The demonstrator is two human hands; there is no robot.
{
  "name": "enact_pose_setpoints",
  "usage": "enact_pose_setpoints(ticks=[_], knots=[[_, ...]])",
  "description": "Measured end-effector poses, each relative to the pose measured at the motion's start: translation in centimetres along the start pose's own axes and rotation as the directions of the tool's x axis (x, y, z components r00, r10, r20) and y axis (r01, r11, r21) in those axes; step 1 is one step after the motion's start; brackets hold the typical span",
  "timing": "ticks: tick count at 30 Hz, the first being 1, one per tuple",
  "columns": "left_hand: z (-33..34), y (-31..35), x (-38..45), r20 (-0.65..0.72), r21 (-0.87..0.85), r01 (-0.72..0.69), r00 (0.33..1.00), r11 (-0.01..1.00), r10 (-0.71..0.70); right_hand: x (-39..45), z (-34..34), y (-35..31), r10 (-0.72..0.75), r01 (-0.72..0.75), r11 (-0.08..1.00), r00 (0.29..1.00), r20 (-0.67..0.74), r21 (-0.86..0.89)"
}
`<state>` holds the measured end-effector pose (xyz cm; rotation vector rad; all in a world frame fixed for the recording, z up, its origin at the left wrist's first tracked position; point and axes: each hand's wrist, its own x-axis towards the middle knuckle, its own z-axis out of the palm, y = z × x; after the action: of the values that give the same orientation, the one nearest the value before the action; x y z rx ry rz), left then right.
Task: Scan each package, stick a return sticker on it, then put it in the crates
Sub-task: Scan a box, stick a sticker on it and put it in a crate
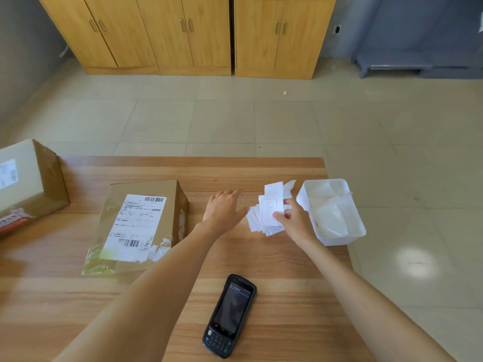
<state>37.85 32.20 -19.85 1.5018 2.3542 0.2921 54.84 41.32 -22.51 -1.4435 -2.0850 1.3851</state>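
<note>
A brown cardboard package [141, 223] with a white shipping label lies in the middle of the wooden table [261, 262]. A loose pile of white return stickers [266, 205] with red print sits to its right. My right hand [294, 220] pinches a sticker at the pile's right side. My left hand [222, 207] hovers open just left of the pile, fingers relaxed, holding nothing. A black handheld scanner [230, 316] lies on the table near the front edge between my forearms.
A white plastic bin [337, 240] with clear bags inside stands at the table's right edge. A second cardboard box [28, 184] sits at the far left. Wooden cabinets [183, 35] line the far wall beyond a tiled floor.
</note>
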Motion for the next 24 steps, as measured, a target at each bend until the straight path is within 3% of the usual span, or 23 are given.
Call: enact_pose_setpoints(ticks=[8, 14, 24], knots=[[-4.5, 1.6, -0.7, -0.086, -0.169, -0.165, 0.985, 0.972, 0.153, -2.2, -0.7, -5.3, -0.135, 0.139, 0.985, 0.99, 0.044, -0.098], [-7.0, 1.9, -2.4, -0.109, -0.445, -0.145, 0.988, 0.884, 0.107, -4.2, -0.8, -7.7, -0.186, 0.186, 0.982, 0.983, 0.007, -0.04], [-9.7, 1.1, -4.0, -0.132, -0.535, -0.183, 0.982, 0.825, 0.132, -6.2, -1.1, -11.0, -0.248, 0.255, 0.951, 0.967, -0.058, 0.178]])
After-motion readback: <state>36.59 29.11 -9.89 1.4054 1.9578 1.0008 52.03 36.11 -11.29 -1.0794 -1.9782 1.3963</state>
